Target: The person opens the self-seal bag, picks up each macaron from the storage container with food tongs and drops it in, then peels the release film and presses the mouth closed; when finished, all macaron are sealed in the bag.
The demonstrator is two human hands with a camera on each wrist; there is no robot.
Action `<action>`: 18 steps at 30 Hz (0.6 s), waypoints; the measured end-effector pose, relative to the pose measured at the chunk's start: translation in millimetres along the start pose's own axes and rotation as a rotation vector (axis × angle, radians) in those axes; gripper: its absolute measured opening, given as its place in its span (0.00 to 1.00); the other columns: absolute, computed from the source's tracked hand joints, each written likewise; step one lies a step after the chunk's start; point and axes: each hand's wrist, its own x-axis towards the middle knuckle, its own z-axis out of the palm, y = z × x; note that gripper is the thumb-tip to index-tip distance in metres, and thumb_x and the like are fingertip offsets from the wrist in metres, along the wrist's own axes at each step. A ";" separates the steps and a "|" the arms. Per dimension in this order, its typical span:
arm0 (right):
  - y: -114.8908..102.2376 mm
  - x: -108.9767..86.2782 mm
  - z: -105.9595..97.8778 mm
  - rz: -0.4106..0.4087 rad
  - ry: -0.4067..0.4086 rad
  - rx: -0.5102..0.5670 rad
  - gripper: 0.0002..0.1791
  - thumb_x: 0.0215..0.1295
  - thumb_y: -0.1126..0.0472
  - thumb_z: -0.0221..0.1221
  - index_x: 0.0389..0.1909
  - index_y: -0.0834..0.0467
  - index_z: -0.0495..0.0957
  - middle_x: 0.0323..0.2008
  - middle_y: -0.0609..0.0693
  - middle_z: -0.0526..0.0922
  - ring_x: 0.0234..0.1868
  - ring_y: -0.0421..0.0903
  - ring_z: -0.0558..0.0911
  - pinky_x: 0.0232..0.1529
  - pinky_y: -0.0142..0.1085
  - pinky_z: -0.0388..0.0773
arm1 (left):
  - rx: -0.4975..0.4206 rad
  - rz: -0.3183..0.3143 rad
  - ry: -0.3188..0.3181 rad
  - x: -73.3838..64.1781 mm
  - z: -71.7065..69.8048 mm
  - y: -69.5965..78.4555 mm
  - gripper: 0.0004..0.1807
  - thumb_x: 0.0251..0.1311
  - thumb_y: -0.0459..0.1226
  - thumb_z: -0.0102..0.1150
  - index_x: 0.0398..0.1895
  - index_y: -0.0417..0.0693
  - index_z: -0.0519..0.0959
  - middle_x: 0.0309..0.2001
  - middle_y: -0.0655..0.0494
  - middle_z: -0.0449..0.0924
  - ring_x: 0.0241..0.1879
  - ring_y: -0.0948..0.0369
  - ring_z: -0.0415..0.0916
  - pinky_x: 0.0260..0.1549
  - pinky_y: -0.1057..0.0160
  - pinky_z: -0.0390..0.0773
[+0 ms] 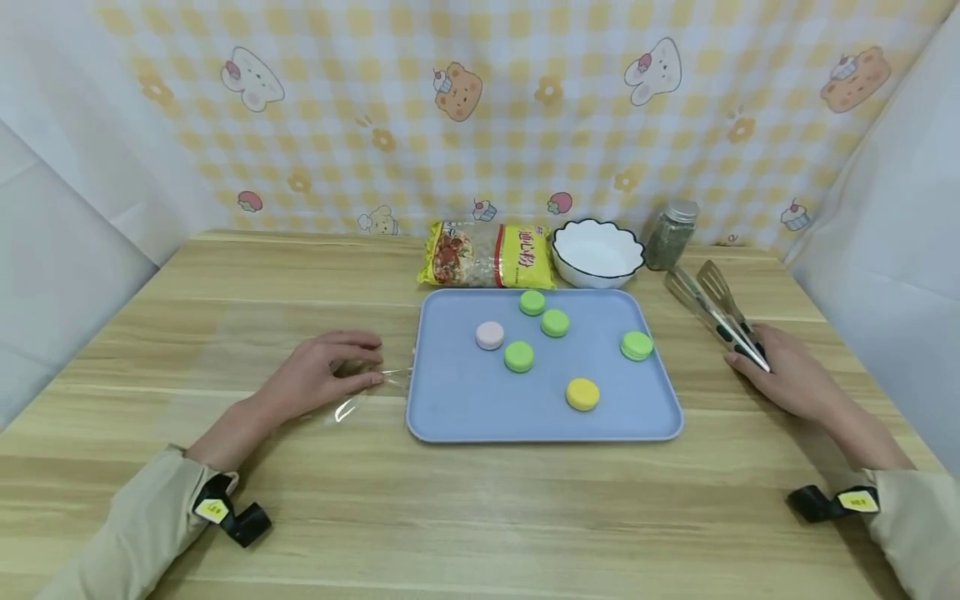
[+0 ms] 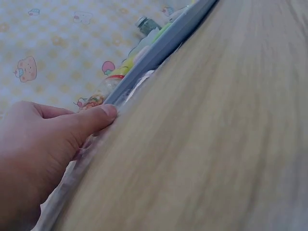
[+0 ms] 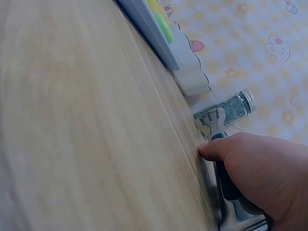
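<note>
My left hand (image 1: 318,375) rests on a clear plastic bag (image 1: 348,408) left of the blue tray, its fingers and thumb loosely bent and apart. In the left wrist view the thumb (image 2: 103,114) touches the clear plastic. At the right, my right hand (image 1: 795,375) grips metal tongs (image 1: 708,304) with black grips, fingers on one arm and thumb at the other. The tongs' jaws stand apart, pointing to the back. On the tray (image 1: 480,417) lie several green macarons (image 1: 519,357), a pale pink macaron (image 1: 490,335) and a yellow macaron (image 1: 582,394).
Behind the tray lies a yellow pasta packet (image 1: 525,254). Beside it stand a white scalloped bowl (image 1: 597,250) and a glass jar of dried herbs (image 1: 671,235), close to the tongs' tips. A checked curtain (image 1: 525,125) hangs along the table's back edge.
</note>
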 end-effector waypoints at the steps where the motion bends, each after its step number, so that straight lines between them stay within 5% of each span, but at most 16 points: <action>1: 0.2 -0.2 -0.2 0.002 -0.001 -0.002 0.24 0.65 0.59 0.55 0.48 0.77 0.65 0.33 0.64 0.72 0.28 0.53 0.69 0.25 0.40 0.61 | -0.003 0.009 0.005 0.2 0.3 -0.2 0.13 0.51 0.43 0.68 0.39 0.47 0.85 0.48 0.53 0.79 0.51 0.55 0.74 0.47 0.54 0.74; 10: -1.0 1.3 -1.9 0.049 -0.027 0.016 0.30 0.67 0.57 0.53 0.54 0.80 0.61 0.42 0.74 0.70 0.39 0.64 0.70 0.33 0.54 0.65 | -0.007 0.050 0.070 -0.1 -1.5 0.6 0.06 0.56 0.33 0.63 0.37 0.45 0.85 0.44 0.55 0.81 0.49 0.56 0.76 0.48 0.57 0.73; 18: -0.2 -0.2 0.1 0.030 -0.003 -0.004 0.28 0.67 0.59 0.54 0.53 0.82 0.61 0.42 0.76 0.70 0.40 0.68 0.71 0.35 0.57 0.66 | 0.023 0.098 0.137 1.8 0.5 0.9 0.06 0.55 0.30 0.63 0.35 0.44 0.84 0.38 0.56 0.83 0.43 0.56 0.78 0.45 0.56 0.75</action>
